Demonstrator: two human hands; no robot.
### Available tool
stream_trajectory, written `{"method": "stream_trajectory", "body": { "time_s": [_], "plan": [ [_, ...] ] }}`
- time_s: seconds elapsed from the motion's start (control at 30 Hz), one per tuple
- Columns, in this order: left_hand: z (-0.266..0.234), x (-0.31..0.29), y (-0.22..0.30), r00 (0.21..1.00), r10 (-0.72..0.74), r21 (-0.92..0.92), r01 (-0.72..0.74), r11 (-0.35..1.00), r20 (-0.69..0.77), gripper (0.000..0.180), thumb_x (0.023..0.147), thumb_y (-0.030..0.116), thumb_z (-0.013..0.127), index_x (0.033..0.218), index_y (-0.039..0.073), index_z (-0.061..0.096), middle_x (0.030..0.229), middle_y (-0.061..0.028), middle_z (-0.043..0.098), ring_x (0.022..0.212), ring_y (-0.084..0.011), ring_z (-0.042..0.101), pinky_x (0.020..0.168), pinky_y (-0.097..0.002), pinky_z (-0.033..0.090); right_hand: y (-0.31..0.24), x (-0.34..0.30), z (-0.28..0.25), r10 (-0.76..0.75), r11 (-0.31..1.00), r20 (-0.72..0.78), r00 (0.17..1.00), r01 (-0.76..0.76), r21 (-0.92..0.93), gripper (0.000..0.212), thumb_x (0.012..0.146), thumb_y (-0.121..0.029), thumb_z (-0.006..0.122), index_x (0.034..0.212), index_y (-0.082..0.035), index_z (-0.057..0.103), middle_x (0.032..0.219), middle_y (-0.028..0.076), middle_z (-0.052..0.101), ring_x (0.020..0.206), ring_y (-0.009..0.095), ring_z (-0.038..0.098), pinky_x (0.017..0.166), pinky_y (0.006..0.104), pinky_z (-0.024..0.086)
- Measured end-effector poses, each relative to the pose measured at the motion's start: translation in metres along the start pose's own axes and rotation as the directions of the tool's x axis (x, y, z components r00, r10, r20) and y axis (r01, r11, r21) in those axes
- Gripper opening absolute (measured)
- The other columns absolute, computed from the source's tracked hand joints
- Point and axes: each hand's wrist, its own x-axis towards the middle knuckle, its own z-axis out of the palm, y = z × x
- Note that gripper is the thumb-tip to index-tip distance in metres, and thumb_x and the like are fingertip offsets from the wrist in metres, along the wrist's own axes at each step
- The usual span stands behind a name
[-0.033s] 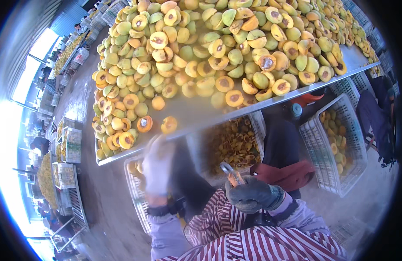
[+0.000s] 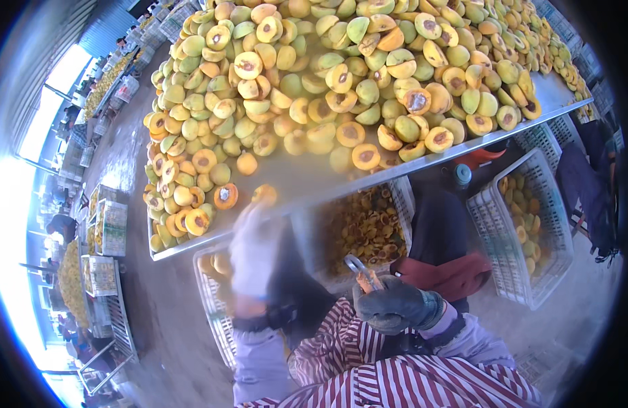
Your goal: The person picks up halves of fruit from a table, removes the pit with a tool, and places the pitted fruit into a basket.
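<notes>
In my right hand [image 2: 399,307], gloved in dark grey, is a pitting tool [image 2: 365,277] with a looped metal blade and an orange-brown handle. It is held above my lap with the loop pointing forward. My left hand [image 2: 254,248], in a white glove, is smeared by motion at the near edge of the metal table [image 2: 293,178]. Its fingertips reach a halved peach [image 2: 265,193], partly covering it; whether they grip it is not clear. To its left lies a peach half [image 2: 225,196] with a pale pit cavity.
A large heap of halved peaches [image 2: 314,75] covers the table. Beneath it sits a crate of cut scraps [image 2: 371,224]. White plastic crates stand at right [image 2: 531,272] and left [image 2: 215,319]. A maroon cloth [image 2: 446,277] lies by my right leg. People work at far-left tables.
My left hand has shifted slightly forward over the peach half at the table edge. The right hand and its tool have hardly moved.
</notes>
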Motion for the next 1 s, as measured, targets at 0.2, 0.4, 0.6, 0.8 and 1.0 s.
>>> {"method": "stream_trajectory", "body": {
  "time_s": [0.2,0.4,0.6,0.8,1.0],
  "plan": [
    [0.103,0.103,0.066,0.799,0.574,-0.088,-0.568,0.818,0.181,0.025,0.076,0.023,0.06,0.098,0.011,0.062,0.102,-0.0121,0.061,0.098,-0.0303,0.056,0.083,-0.0387,0.044,-0.022,-0.016,0.006,-0.173,0.983,-0.166,0.971,0.161,-0.084,0.03,0.09,-0.022,0.051,0.065,-0.006,0.046,0.044,-0.001,0.038,0.032,0.006,0.034,0.03,0.0199,0.026],
    [0.179,0.136,0.045,0.69,0.599,0.157,-0.699,0.698,0.406,0.037,0.078,0.035,0.057,0.104,0.01,0.054,0.104,-0.0105,0.058,0.096,-0.0267,0.055,0.079,-0.0374,0.043,-0.037,-0.024,0.003,-0.151,0.987,-0.331,0.931,0.124,-0.102,0.024,0.09,-0.019,0.051,0.069,-0.008,0.047,0.047,-0.001,0.041,0.033,0.006,0.034,0.031,0.0205,0.026],
    [0.126,0.126,0.019,0.857,0.16,0.17,-0.274,0.947,0.49,0.032,0.082,0.026,0.055,0.107,0.006,0.057,0.099,-0.0181,0.061,0.095,-0.0312,0.058,0.08,-0.0394,0.047,-0.04,-0.017,-0.008,-0.119,0.991,-0.405,0.907,0.081,-0.109,0.022,0.088,-0.018,0.053,0.069,-0.006,0.05,0.047,-0.001,0.041,0.034,0.006,0.035,0.032,0.0203,0.025],
    [0.066,0.099,-0.004,0.936,-0.085,-0.113,0.131,0.985,0.342,0.06,0.074,0.037,0.069,0.123,0.01,0.045,0.112,-0.0178,0.057,0.101,-0.0306,0.057,0.087,-0.0363,0.045,-0.023,0.002,-0.024,-0.473,0.78,-0.288,0.833,0.243,-0.577,0.021,0.086,-0.016,0.054,0.068,-0.005,0.051,0.047,0.0,0.043,0.034,0.007,0.035,0.031,0.0213,0.026],
    [0.017,0.025,0.061,0.921,0.279,-0.432,-0.142,0.89,0.273,0.056,0.071,0.015,0.073,0.119,0.004,0.047,0.115,-0.0168,0.057,0.103,-0.0279,0.059,0.087,-0.0341,0.047,-0.052,0.005,-0.001,-0.467,0.754,-0.517,0.718,0.017,-0.657,0.016,0.088,-0.02,0.053,0.084,-0.005,0.055,0.058,0.005,0.053,0.04,0.015,0.047,0.041,0.0298,0.039]
  ]
}}
